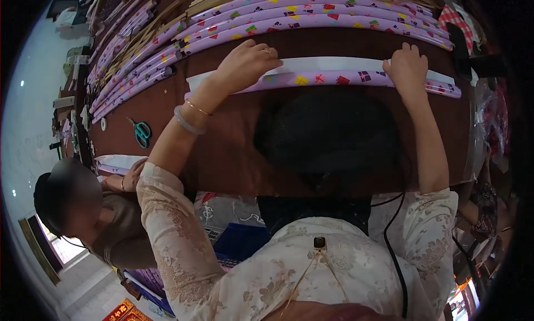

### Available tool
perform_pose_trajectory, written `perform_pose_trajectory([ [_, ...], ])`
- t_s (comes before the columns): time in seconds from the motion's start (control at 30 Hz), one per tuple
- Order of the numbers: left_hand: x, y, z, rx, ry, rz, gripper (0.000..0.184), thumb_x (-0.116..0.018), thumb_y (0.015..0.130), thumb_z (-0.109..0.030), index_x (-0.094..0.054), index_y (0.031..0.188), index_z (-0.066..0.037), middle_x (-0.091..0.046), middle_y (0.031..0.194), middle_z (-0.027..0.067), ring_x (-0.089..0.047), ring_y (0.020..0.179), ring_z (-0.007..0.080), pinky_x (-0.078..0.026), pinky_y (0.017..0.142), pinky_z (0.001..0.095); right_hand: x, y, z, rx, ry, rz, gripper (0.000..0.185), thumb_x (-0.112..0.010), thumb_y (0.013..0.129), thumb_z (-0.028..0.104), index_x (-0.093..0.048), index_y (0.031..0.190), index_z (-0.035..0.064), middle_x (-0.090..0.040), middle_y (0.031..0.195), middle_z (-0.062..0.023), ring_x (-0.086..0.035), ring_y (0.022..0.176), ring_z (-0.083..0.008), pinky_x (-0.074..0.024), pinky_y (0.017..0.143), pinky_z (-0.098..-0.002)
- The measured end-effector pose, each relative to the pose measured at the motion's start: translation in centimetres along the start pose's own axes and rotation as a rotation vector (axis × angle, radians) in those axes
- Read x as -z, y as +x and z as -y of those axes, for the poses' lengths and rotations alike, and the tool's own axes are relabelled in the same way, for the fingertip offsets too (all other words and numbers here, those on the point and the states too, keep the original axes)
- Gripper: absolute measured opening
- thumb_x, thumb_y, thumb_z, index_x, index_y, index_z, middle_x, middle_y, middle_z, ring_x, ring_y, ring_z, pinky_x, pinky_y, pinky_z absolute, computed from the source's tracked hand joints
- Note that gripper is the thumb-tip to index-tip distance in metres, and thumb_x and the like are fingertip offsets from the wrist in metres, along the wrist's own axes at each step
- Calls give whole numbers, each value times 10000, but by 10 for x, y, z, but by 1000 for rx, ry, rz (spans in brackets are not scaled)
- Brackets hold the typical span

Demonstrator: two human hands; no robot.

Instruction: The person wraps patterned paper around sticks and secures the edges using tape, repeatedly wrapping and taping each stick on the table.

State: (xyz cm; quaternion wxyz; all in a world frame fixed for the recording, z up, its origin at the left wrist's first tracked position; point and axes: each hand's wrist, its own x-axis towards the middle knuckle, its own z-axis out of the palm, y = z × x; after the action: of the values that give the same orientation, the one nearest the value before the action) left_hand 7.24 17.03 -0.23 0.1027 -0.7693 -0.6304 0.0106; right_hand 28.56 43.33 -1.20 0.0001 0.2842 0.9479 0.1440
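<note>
A roll of purple wrapping paper [316,79] printed with small gift boxes lies across the brown table in front of me. Its white inner side [334,63] shows as a long strip along the far edge. Near the left end, my left hand [248,65] bends its fingers over the paper; a bracelet and a bangle are on that wrist. My right hand [408,72] has its fingers curled over the paper toward the right end. Both hands are closed on it, with the fingertips partly hidden.
Several finished-looking purple rolls [311,20] lie at the back, and more [139,76] at the left. Teal-handled scissors [142,134] rest on the brown table [222,148]. A co-worker [119,232] sits at left, one hand [133,175] by another roll. Clear plastic [489,118] hangs at right.
</note>
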Motion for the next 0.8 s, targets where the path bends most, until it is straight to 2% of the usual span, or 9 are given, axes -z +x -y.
perform_pose_trajectory([
  [0.03,-1,11,-3,-6,-6,-32,258,-509,756,-79,-625,971,-159,-545,871,-5,-535,856,160,-411,712,288,1,0,0,-2,-4,2,273,-639,701,299,-658,726,28,-571,887,-89,-538,875,-239,-447,663,-387],
  [0.07,-1,22,-7,-7,-9,-36,258,-509,756,-79,-625,971,-159,-545,871,-5,-535,856,160,-411,712,288,3,0,1,-1,-9,17,253,-626,699,279,-660,747,32,-572,881,-87,-532,869,-236,-437,671,-386],
  [0.13,-3,41,-13,-10,-133,64,347,-491,760,-47,-604,1064,-170,-563,1006,13,-532,938,188,-412,783,308,6,0,1,3,-22,32,238,-614,697,258,-662,768,37,-574,875,-85,-526,863,-234,-426,679,-386],
  [0.27,-14,55,-14,-89,-129,-20,367,-482,779,-70,-595,1099,-211,-552,991,11,-523,945,166,-408,779,303,5,1,2,-6,-26,34,245,-618,692,263,-666,773,36,-576,869,-85,-524,858,-234,-422,675,-379],
  [0.4,-14,58,-17,-87,-113,-2,371,-480,783,-71,-594,1106,-213,-550,1001,9,-523,940,161,-406,778,296,7,1,1,0,-14,14,263,-642,688,287,-659,722,26,-572,868,-84,-536,859,-231,-449,652,-376],
  [0.5,-14,59,-16,-138,-85,-38,328,-479,788,-85,-610,1068,-195,-554,998,11,-525,928,160,-407,766,295,5,0,1,6,-20,-6,264,-643,686,288,-658,717,26,-571,865,-83,-536,857,-230,-448,650,-376],
  [0.6,-13,63,-17,-178,44,-41,240,-534,780,-136,-625,999,-168,-569,939,3,-532,904,160,-405,741,298,6,0,1,4,-15,-3,268,-644,688,290,-657,720,25,-571,868,-83,-536,859,-228,-447,650,-376],
  [0.67,-16,67,-20,52,-75,-86,183,-612,747,-219,-630,915,-149,-583,867,-6,-540,884,162,-401,714,304,8,0,1,3,-18,12,268,-643,690,291,-657,721,24,-571,870,-83,-536,860,-229,-447,652,-378],
  [0.8,-14,82,-26,158,-133,-104,204,-666,710,-274,-631,864,-145,-593,828,-13,-551,859,168,-396,707,319,10,1,1,15,-42,39,242,-622,693,270,-663,772,45,-577,848,-72,-525,852,-220,-420,658,-368],
])
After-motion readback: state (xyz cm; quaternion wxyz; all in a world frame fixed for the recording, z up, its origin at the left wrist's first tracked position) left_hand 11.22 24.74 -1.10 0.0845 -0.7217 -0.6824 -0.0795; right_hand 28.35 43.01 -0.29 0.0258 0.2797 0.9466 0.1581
